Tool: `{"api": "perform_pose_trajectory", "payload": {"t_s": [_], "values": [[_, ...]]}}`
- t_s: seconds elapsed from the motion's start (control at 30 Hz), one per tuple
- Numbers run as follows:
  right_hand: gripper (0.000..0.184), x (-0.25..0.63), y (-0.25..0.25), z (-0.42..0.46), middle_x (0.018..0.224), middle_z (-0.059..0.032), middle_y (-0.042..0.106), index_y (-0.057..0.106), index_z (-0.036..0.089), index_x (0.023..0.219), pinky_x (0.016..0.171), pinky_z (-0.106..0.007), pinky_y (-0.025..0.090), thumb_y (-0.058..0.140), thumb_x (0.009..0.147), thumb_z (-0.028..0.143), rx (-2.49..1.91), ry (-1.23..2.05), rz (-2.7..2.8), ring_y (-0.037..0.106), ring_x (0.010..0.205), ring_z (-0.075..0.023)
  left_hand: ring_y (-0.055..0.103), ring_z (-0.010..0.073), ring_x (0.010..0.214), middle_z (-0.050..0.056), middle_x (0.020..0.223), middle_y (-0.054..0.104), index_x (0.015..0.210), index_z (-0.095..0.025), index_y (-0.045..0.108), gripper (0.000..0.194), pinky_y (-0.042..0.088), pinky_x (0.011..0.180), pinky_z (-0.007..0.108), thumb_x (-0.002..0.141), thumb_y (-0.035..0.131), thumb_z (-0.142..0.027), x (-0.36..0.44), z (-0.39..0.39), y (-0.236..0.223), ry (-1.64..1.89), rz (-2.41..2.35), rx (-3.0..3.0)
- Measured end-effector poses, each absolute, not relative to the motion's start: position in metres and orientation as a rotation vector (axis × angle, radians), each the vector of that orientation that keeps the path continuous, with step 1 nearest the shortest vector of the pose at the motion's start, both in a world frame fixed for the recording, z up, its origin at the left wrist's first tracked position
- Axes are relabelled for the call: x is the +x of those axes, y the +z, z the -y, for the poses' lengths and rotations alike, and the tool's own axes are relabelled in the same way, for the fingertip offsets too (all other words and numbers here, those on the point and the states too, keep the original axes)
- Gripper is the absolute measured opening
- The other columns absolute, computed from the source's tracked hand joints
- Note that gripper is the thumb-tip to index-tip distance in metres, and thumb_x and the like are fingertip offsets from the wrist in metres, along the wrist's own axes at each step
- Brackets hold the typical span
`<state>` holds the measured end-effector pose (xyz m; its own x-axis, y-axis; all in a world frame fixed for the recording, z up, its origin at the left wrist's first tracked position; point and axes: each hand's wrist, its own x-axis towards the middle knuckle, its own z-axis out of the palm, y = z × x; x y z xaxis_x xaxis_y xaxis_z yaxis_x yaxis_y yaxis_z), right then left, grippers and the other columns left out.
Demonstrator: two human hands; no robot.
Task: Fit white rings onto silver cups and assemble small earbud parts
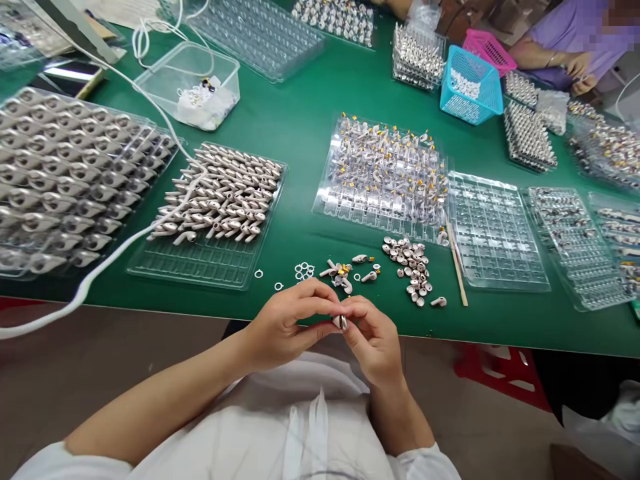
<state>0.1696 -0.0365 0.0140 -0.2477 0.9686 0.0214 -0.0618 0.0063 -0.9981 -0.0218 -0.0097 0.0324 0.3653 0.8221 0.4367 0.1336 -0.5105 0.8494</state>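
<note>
Between the fingertips of both hands, just in front of the table edge, is a small pale earbud shell [340, 322] with a dark gap across it. My left hand [295, 317] pinches it from the left, and my right hand [373, 333] pinches it from the right. Past my fingers lie several earbud parts with orange tabs [341, 272]. Small white rings [303, 271] are scattered left of them. To the right sits a loose group of round earbud caps [410, 263]. The side of the earbud toward my palms is hidden.
A tray of earbud stems [220, 193] stands left, crossed by a white cable [83, 290]. Ahead is a tray of tabbed earbud parts [385, 173]. A wooden stick [457, 267] lies beside a clear tray [500, 233]. A blue basket [470, 87] and another person's hands [580, 73] are farther back.
</note>
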Motion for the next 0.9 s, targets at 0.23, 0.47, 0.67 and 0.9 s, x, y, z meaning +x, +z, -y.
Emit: {"api": "perform_pose_trajectory", "payload": {"t_s": [0.23,0.47,0.67,0.9], "values": [[0.012,0.177,0.023,0.036,0.093,-0.0029,0.062,0.069,0.025,0.100,0.070,-0.028,0.049,0.065,0.089,0.022,-1.108,1.398,1.349,0.058,0.081,-0.0159,0.068,0.0175,0.082,0.009,0.090,0.074,0.110,-0.014,0.065,0.024,0.058,0.077,0.032,0.088,0.062,-0.004,-0.020,0.012,0.023,1.283,-0.871,2.154],[0.011,0.172,0.023,0.034,0.092,-0.0024,0.064,0.070,0.024,0.099,0.071,-0.026,0.049,0.067,0.089,0.027,-1.120,1.540,1.223,0.060,0.082,-0.0151,0.066,0.0169,0.081,0.009,0.088,0.073,0.112,-0.012,0.064,0.028,0.057,0.074,0.030,0.087,0.060,0.000,-0.017,0.012,0.023,1.301,-0.878,2.138],[0.019,0.170,0.022,0.031,0.083,-0.0021,0.065,0.067,0.020,0.095,0.057,-0.023,0.044,0.070,0.085,0.037,-1.148,1.666,1.103,0.053,0.066,-0.0113,0.069,0.0154,0.078,0.005,0.083,0.075,0.104,-0.016,0.067,0.017,0.057,0.075,0.026,0.089,0.064,-0.008,-0.016,0.016,0.021,1.258,-1.047,2.100],[0.021,0.166,0.020,0.030,0.071,0.0000,0.060,0.066,0.020,0.088,0.052,-0.023,0.040,0.072,0.081,0.039,-1.178,1.660,1.060,0.050,0.061,-0.0106,0.069,0.0151,0.074,0.005,0.080,0.075,0.096,-0.017,0.069,0.012,0.057,0.070,0.025,0.089,0.062,-0.010,-0.015,0.016,0.025,1.215,-1.035,2.001]]}}
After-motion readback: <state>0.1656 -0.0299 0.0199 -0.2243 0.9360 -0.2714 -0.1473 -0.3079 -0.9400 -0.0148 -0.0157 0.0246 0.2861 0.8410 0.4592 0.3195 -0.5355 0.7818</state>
